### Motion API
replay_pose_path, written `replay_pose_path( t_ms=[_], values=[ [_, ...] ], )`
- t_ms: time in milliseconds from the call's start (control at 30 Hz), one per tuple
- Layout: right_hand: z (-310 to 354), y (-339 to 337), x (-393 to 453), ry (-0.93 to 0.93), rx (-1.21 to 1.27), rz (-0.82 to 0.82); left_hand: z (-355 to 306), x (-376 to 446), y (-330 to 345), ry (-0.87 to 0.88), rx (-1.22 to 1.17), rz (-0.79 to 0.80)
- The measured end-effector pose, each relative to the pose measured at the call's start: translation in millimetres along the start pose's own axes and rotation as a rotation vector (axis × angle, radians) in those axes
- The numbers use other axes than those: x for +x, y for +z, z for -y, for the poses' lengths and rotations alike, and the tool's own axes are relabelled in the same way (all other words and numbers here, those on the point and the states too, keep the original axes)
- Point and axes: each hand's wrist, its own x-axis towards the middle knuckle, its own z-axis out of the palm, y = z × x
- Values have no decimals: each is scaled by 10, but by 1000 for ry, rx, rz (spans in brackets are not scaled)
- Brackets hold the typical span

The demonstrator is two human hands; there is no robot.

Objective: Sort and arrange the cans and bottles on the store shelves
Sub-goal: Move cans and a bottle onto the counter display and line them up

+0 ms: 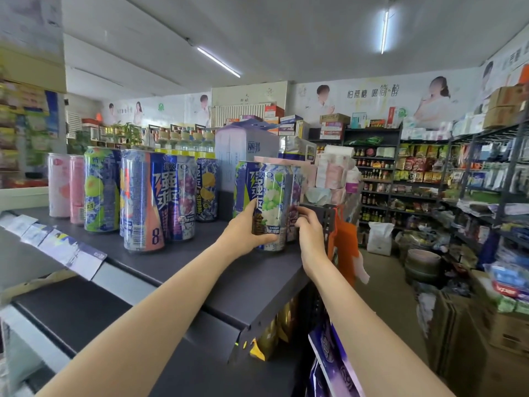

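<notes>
Left hand [248, 231] wrapped the green-grape can [274, 204] low on its body at the shelf's [200, 270] right end, right hand [308, 224] pinched the purple can [294, 207] just behind; tall, rigid, slick cans, probably full and tippy, so mid-body grip looked safest.

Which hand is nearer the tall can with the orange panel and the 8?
Left. The left hand grips the white-grape can, just right of the orange-panel can; the right hand is farther right, at the purple-grape can.
</notes>
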Motion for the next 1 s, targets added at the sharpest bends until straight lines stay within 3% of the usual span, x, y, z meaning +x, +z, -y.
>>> replay_pose_path(
  t_ms=[133, 233, 433, 567, 667, 800, 1000],
  values=[
    [51, 2, -47, -2, -13, -8, 35, -6, 7, 1, 21, 1],
    [122, -14, -108, 11, -70, -29, 69, -76, -187, 54, 1, -118],
    [496, 87, -466, -97, -154, -76, 521, -493, -917, 478, 66, -400],
    [919, 459, -854, -242, -291, -66, 961, -652, -1324, 603, 44, -469],
    [1172, 845, -1076, -256, -395, -41, 1260, -634, -1564, 543, -31, -541],
    [1295, 1374, -1171, -124, -420, 118, 1528, -572, -1615, 334, -208, -400],
    [909, 2002, -1056, -66, -392, 147, 1714, -570, -1600, 374, -285, -278]
  ],
)
